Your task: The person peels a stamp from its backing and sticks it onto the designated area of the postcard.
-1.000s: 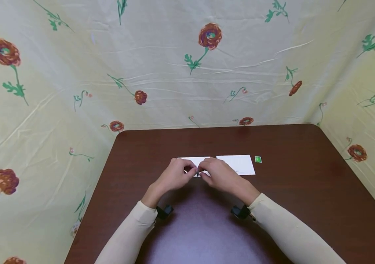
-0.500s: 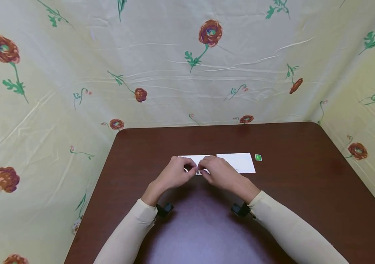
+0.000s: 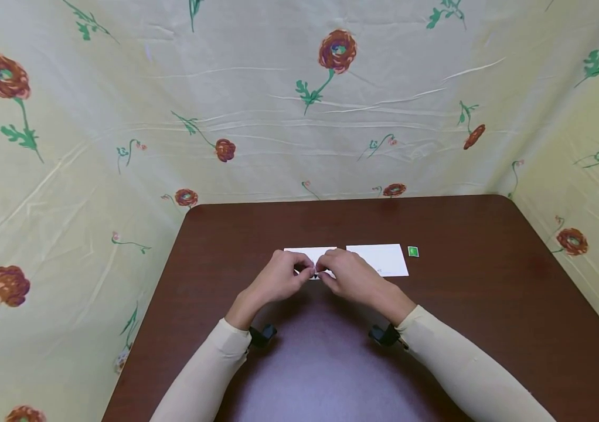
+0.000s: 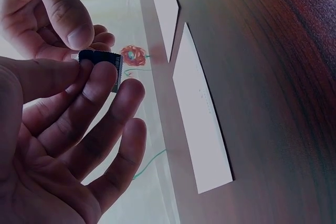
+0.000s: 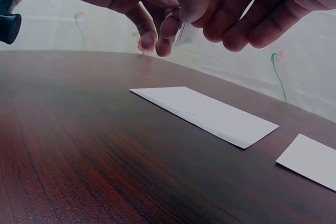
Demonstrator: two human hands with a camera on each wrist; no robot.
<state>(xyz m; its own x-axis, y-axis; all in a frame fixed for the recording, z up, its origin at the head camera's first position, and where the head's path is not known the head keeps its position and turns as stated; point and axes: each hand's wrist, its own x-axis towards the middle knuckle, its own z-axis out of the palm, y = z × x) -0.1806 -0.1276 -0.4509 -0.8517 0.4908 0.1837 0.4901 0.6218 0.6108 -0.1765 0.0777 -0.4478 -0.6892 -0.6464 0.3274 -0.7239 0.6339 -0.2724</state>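
Note:
My left hand [image 3: 285, 276] and right hand [image 3: 353, 276] meet fingertip to fingertip above the table. Between them is a small dark postage stamp [image 4: 111, 57] with perforated edges and faint lettering. In the left wrist view, my left thumb and fingers pinch it, partly covering its face, while my right thumb and fingers pinch its upper edge. A pale sliver shows beside the stamp there. From the right wrist, only a thin edge of it appears below the fingertips. Behind the hands lies a white envelope [image 3: 310, 253], largely covered by them in the head view.
Right of the first envelope lies a second white envelope [image 3: 375, 257], printed faintly near its lower edge. A green stamp [image 3: 412, 252] sits just beyond it. The brown table [image 3: 463, 234] ends at a flowered cloth [image 3: 257, 99] at the back and sides.
Both hands stay joined in nearly the same place, with only slight fingertip movement around the stamp. The head view has tilted slightly downward.

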